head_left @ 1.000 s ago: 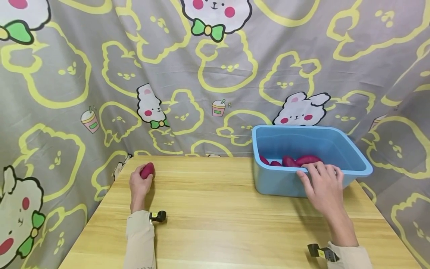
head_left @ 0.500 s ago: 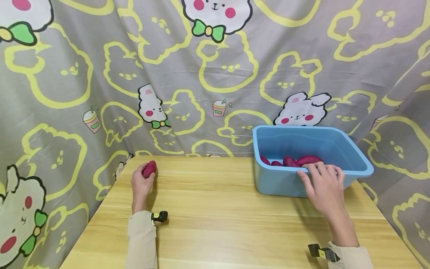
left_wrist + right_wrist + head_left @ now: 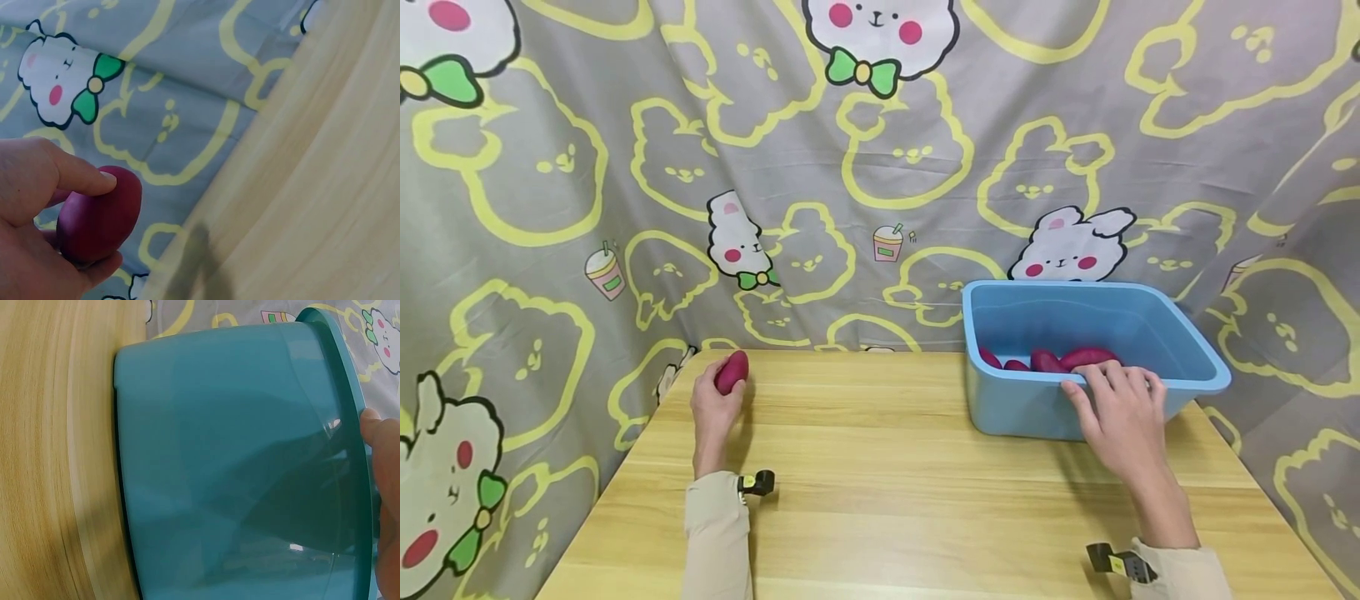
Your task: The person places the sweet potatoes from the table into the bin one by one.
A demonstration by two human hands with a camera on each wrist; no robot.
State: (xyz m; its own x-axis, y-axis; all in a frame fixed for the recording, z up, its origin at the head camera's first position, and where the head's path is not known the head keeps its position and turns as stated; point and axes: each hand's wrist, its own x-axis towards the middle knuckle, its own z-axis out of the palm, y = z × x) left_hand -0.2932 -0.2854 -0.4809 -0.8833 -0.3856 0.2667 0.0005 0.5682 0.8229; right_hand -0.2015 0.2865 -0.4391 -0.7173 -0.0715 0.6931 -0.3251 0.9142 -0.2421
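Observation:
My left hand [image 3: 715, 407] grips a dark red sweet potato [image 3: 732, 372] at the table's far left. In the left wrist view, fingers and thumb wrap the smooth, oval sweet potato [image 3: 103, 215], leaving one rounded side exposed. On the right, my right hand [image 3: 1123, 421] holds the near rim of a blue plastic bin [image 3: 1030, 408]. Its fingers hook over the rim and the thumb lies along it. Several more dark red sweet potatoes [image 3: 1088, 357] lie inside, partly hidden by the near wall. The right wrist view shows the bin's outer wall [image 3: 237, 456] and part of the hand [image 3: 389, 487].
A light wooden table [image 3: 880, 475] spans the space between the hands. Patterned grey cloth [image 3: 820, 167] hangs behind the table and along both sides. The bin stands near the table's back right corner.
My left hand has shifted slightly, and the sweet potato in it now sits a little higher and more upright. The right hand and the bin have stayed in place.

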